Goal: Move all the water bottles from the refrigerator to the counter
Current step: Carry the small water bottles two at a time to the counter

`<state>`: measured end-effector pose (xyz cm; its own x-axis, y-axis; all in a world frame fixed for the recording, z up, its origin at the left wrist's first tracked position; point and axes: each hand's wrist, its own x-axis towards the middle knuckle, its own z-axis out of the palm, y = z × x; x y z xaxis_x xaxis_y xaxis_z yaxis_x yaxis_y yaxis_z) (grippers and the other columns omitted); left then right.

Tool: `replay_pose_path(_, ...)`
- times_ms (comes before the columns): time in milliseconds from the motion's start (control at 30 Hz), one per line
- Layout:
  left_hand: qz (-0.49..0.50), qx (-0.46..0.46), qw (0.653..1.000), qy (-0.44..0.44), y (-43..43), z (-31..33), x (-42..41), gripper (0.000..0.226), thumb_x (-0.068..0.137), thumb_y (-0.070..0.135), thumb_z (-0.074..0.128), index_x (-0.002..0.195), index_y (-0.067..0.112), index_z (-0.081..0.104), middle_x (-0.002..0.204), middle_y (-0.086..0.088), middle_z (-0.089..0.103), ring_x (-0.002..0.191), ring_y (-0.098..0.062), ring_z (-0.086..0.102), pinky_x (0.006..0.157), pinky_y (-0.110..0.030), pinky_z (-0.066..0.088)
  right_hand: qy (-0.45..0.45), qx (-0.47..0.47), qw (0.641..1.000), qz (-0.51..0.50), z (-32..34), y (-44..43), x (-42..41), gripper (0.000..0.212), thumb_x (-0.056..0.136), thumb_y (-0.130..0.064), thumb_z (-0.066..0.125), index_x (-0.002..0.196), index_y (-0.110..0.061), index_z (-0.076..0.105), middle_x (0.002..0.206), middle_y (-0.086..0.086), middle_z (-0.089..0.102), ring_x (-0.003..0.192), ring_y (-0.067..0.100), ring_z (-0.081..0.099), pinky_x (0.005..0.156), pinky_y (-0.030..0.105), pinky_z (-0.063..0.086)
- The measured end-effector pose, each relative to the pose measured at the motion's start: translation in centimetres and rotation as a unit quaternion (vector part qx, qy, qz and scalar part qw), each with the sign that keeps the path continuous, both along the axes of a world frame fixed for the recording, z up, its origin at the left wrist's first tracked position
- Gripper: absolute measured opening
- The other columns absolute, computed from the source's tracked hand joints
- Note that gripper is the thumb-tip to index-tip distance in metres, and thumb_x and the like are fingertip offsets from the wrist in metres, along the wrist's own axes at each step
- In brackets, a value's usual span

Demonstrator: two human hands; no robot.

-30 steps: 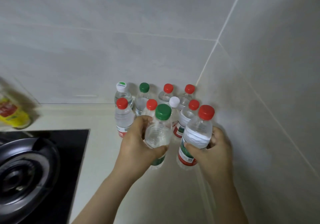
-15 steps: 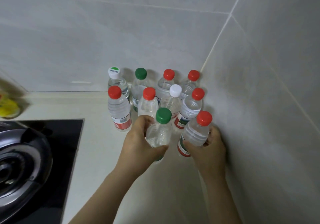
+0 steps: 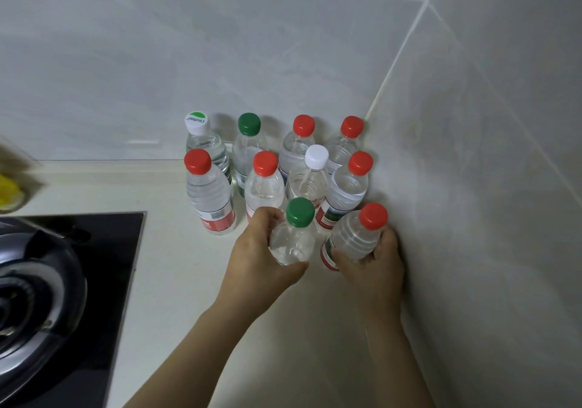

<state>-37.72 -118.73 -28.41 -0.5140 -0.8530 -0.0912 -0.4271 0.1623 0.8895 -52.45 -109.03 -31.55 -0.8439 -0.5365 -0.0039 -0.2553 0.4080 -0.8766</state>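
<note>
On counter (image 3: 185,269), clear bottles (image 3: 208,194), coloured caps (image 3: 197,161)

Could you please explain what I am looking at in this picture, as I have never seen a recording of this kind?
No machine here: these are a person's two bare hands, filmed by one wide-angle camera worn on the head, looking forward and down. The surface is a pale kitchen counter in a tiled corner. Eight water bottles stand there upright in two rows against the back wall. The left hand grips a green-capped bottle in front of them. The right hand grips a red-capped bottle beside the side wall. At the left edge is a black stove with a dark pan on it.
</note>
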Motion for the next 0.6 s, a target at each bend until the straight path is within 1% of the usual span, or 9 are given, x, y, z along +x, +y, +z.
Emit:
replay_pose_path(100,0.0,-0.003,1.0,0.005,0.0,-0.1,-0.4,0.065,0.06,0.025,0.089,0.107,0.036,0.045,0.098,0.027,0.059,0.095,0.012,0.053,0.071,0.0,0.044,-0.006,-0.006,1.0,0.003,0.0,0.1,0.1,0.063,0.064,-0.02,0.087,0.119,-0.02,0.056,0.1,-0.025,0.064,0.088,-0.02,0.058,0.069,-0.002,0.041)
replay_pose_path(167,0.002,-0.006,1.0,0.011,0.0,-0.1,-0.7,0.064,0.061,0.025,0.088,0.106,0.035,0.045,0.096,0.027,0.059,0.094,0.012,0.054,0.07,-0.001,0.045,-0.008,-0.006,1.0,0.006,0.1,0.3,0.1,0.065,0.065,-0.018,0.087,0.121,-0.018,0.055,0.103,-0.022,0.064,0.088,-0.02,0.057,0.071,-0.004,0.039)
replay_pose_path(233,0.006,-0.008,1.0,0.022,-0.1,0.0,-1.1,0.062,0.062,0.025,0.088,0.106,0.033,0.046,0.094,0.026,0.059,0.091,0.014,0.054,0.069,-0.001,0.045,-0.006,0.001,1.0,0.009,0.2,0.4,0.2,0.066,0.065,-0.017,0.087,0.123,-0.016,0.055,0.106,-0.015,0.066,0.088,-0.016,0.057,0.072,-0.005,0.038)
replay_pose_path(300,0.01,-0.011,0.999,0.034,-0.1,0.1,-1.4,0.06,0.063,0.026,0.088,0.107,0.029,0.048,0.094,0.024,0.06,0.09,0.012,0.056,0.071,-0.004,0.047,-0.004,0.009,1.0,0.013,0.4,0.4,0.3,0.067,0.065,-0.019,0.088,0.124,-0.019,0.055,0.108,-0.015,0.065,0.09,-0.016,0.057,0.075,-0.003,0.04)
replay_pose_path(333,0.012,-0.013,0.999,0.039,-0.1,0.1,-1.6,0.059,0.063,0.027,0.088,0.107,0.028,0.048,0.094,0.022,0.061,0.09,0.01,0.057,0.073,-0.007,0.048,-0.007,0.012,1.0,0.013,0.5,0.4,0.4,0.067,0.065,-0.021,0.088,0.124,-0.021,0.055,0.11,-0.016,0.066,0.093,-0.014,0.059,0.078,0.001,0.042)
replay_pose_path(400,0.016,-0.015,0.999,0.046,-0.1,0.1,-1.8,0.058,0.064,0.026,0.087,0.107,0.027,0.049,0.095,0.02,0.062,0.089,0.008,0.058,0.076,-0.013,0.049,-0.013,0.019,1.0,0.011,0.6,0.6,0.5,0.067,0.067,-0.024,0.086,0.126,-0.023,0.055,0.114,-0.012,0.067,0.101,0.0,0.063,0.085,0.018,0.051)
replay_pose_path(467,0.016,-0.014,0.998,0.051,-0.2,0.1,-2.0,0.058,0.064,0.025,0.088,0.108,0.026,0.049,0.096,0.019,0.062,0.09,0.008,0.058,0.076,-0.013,0.05,-0.009,0.023,1.0,0.012,0.7,0.9,0.6,0.065,0.07,-0.026,0.085,0.127,-0.022,0.054,0.117,-0.01,0.068,0.105,0.006,0.064,0.089,0.03,0.054)
replay_pose_path(533,0.014,-0.014,0.999,0.05,-0.3,0.0,-2.2,0.059,0.064,0.027,0.088,0.108,0.027,0.048,0.097,0.019,0.062,0.091,0.008,0.058,0.075,-0.011,0.049,0.007,0.037,0.999,0.013,0.9,1.3,0.8,0.064,0.073,-0.027,0.082,0.13,-0.022,0.053,0.121,-0.009,0.067,0.11,0.009,0.063,0.092,0.036,0.054)
replay_pose_path(600,0.006,-0.02,0.999,0.043,-0.3,-0.1,-2.4,0.06,0.063,0.028,0.088,0.107,0.029,0.047,0.096,0.02,0.061,0.091,0.011,0.056,0.074,-0.008,0.047,0.024,0.057,0.998,0.019,1.3,1.8,1.1,0.063,0.075,-0.025,0.08,0.131,-0.022,0.052,0.124,-0.007,0.065,0.113,0.012,0.062,0.094,0.038,0.054)
